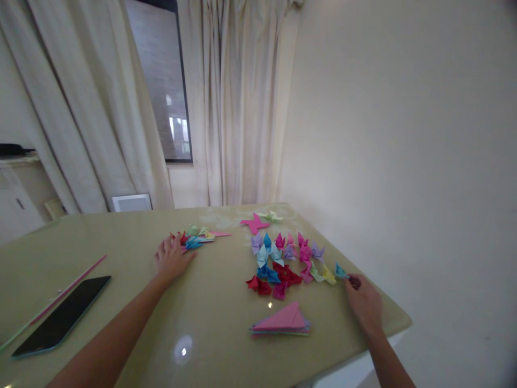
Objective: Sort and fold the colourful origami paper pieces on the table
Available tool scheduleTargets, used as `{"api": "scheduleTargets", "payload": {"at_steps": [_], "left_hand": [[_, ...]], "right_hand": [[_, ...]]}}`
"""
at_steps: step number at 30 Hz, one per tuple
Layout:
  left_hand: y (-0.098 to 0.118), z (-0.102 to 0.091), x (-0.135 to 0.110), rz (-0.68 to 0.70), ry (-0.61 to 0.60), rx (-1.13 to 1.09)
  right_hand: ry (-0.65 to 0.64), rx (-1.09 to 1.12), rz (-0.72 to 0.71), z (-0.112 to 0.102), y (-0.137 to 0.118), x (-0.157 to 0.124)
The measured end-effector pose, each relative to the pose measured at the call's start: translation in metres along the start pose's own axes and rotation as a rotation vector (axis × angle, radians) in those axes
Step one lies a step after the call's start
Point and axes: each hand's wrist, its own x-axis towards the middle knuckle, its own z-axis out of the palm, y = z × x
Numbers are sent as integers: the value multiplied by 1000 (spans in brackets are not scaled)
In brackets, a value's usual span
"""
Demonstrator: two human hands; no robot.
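Note:
My right hand is closed, thumb and fingers pinching a small blue folded paper piece close to the table's right edge. Just left of it lies a cluster of small folded paper pieces in many colours, among them a yellow piece, a dark red piece and a purple piece. My left hand rests at the near left side of a pile of flat folded papers, its fingers apart and touching the pile. The fingertips are partly hidden among the papers.
Pink folded triangular sheets are stacked near the front. A pink cross-shaped paper and a pale green one lie farther back. On the left are a dark phone-like slab and thin pink and green sticks. A wall borders the right.

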Motion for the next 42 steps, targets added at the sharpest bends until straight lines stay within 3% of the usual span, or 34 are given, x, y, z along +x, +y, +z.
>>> {"api": "scheduleTargets", "payload": {"at_steps": [6, 11, 14, 17, 18, 20, 22, 24, 26, 30, 37, 42], "left_hand": [[7, 7, 15, 43, 8, -123], [1, -4, 5, 29, 117, -318], [7, -12, -15, 62, 94, -490], [29, -25, -49, 160, -1, -649], [39, -31, -64, 210, -46, -702], [63, -45, -94, 337, -162, -829], [86, -60, -123, 466, -190, -891], [103, -72, -147, 611, -62, -858], [114, -77, -164, 735, 127, -774], [120, -74, -179, 803, 351, -626], [122, -64, -167, 878, 452, -503], [121, -60, -150, 985, 521, -412]], "right_hand": [[-7, -27, -111, 9, 13, 5], [126, -10, -123, 4, 6, 4], [284, 56, -183, -3, -11, -6], [379, 210, -311, -9, -53, -41], [319, 297, -385, -11, -73, -59], [81, 480, -519, -14, -119, -100], [-162, 622, -601, -16, -167, -138], [-379, 698, -560, -15, -206, -163], [-494, 755, -460, -13, -230, -172], [-529, 799, -335, -10, -242, -167], [-483, 675, -349, -1, -236, -152], [-491, 605, -308, 17, -239, -140]]}}
